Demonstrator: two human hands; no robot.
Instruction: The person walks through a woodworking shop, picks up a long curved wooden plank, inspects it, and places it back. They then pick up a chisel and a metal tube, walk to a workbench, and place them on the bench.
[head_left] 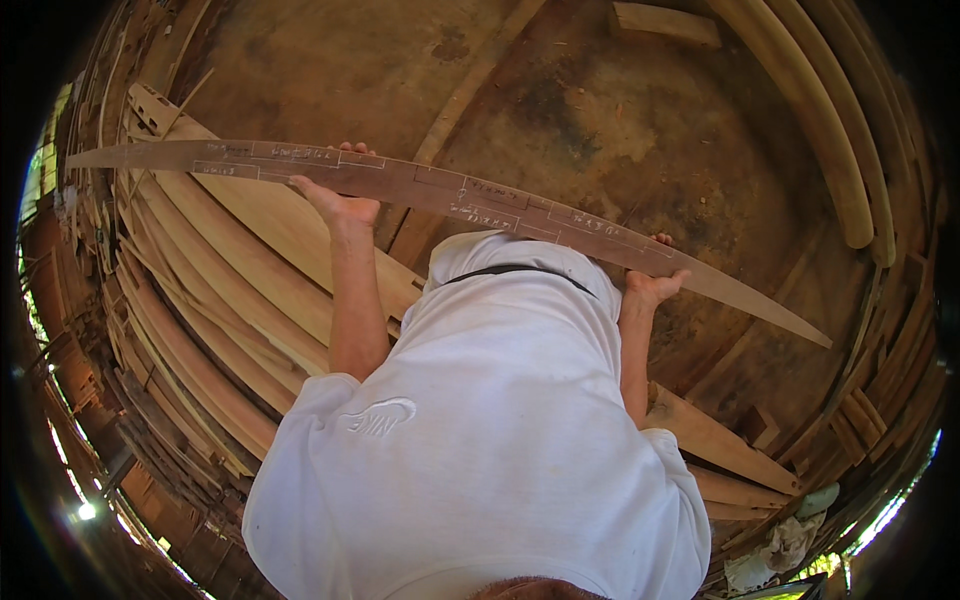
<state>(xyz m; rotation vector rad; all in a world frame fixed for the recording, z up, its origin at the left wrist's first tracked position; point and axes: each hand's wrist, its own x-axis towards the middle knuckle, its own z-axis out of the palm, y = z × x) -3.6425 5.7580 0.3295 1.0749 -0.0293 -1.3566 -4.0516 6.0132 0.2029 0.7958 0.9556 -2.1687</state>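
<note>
A long, thin brown board (430, 188), gently curved and tapering to a point at both ends, spans the view in front of my waist. White lines and markings run along its face. My left hand (347, 203) is closed around the board left of its middle, thumb on the near edge and fingertips showing over the far edge. Farther along, my right hand (656, 286) grips it the same way. The board slants, its left end farther from me and its right end nearer.
Long pale planks (235, 265) lie stacked on my left. Curved, round-ended timbers (810, 120) lie at the far right, near a short wood block (665, 22) on the stained brown floor (600, 130). More planks (725, 445) and a crumpled bag (785, 550) are at the lower right.
</note>
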